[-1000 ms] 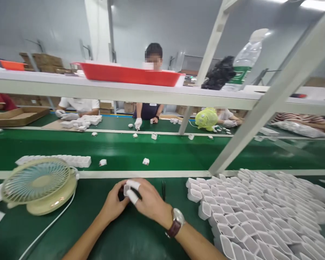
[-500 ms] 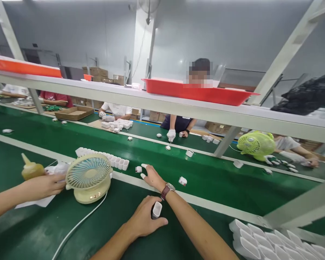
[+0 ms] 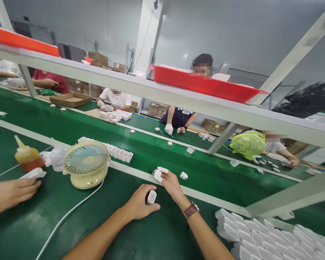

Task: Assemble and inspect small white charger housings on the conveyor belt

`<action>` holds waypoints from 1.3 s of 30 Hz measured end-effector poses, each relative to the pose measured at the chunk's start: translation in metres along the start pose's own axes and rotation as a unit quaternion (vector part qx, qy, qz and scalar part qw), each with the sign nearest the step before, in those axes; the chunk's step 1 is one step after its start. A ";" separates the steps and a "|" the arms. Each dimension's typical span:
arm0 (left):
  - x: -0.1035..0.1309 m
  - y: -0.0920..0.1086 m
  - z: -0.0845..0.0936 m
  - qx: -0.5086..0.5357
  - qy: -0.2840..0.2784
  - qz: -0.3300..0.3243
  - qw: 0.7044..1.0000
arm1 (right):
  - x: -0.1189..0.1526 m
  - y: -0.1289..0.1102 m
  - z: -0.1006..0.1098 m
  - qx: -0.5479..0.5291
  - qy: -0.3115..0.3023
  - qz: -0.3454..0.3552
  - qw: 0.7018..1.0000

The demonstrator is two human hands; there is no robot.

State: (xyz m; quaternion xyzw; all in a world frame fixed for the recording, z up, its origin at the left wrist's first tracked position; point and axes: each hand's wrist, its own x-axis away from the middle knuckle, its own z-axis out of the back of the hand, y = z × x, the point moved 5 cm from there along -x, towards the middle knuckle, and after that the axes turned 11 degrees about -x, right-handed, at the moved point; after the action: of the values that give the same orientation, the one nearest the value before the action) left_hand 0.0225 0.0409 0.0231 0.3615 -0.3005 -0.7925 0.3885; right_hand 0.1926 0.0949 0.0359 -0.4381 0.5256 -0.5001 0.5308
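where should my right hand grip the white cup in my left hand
Probably the upper wall of the white cup, just under its rim, from above and the right. Its open mouth faces up, and the left hand wraps it with fingers beyond and thumb nearer, leaving its right side exposed. The right hand is busy at a small piece.

At the frame's left a cream fan is seen near an amber squeeze bottle, while a red tray and, at upper right, a black bag are carried by the shelf, and a lime-green fan is placed at middle right.
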 end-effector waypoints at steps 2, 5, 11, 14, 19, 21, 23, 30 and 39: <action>0.002 0.001 0.001 0.000 -0.008 -0.009 1.000 | 0.035 -0.005 0.016 -0.036 0.008 -0.015 0.999; 0.005 -0.002 0.002 0.001 -0.028 -0.017 0.999 | 0.080 -0.009 0.031 -0.084 0.018 -0.031 0.996; 0.007 -0.005 0.003 -0.022 -0.057 -0.011 0.998 | 0.128 -0.001 0.040 -0.137 0.040 -0.002 0.990; 0.010 0.000 0.003 -0.034 -0.057 -0.030 0.997 | 0.138 -0.003 0.039 -0.113 0.042 0.051 0.991; 0.021 0.012 -0.002 -0.074 -0.044 -0.080 0.993 | 0.151 -0.018 0.031 -0.049 0.032 0.139 0.989; 0.024 0.015 -0.004 -0.081 -0.037 -0.098 0.991 | 0.156 -0.024 0.026 -0.017 0.028 0.174 0.984; 0.026 0.018 -0.005 -0.084 -0.029 -0.113 0.990 | 0.160 -0.029 0.021 0.016 0.027 0.206 0.978; 0.026 0.025 -0.003 -0.097 0.009 -0.152 0.984 | 0.170 -0.031 0.015 0.123 0.009 0.255 0.959; 0.028 0.025 -0.005 -0.107 0.007 -0.173 0.979 | 0.172 -0.040 0.013 0.192 -0.006 0.277 0.941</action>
State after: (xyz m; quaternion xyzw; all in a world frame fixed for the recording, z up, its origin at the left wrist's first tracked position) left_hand 0.0242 0.0035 0.0303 0.3697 -0.1445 -0.8727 0.2843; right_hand 0.1933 -0.0806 0.0554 -0.1678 0.5170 -0.4218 0.7257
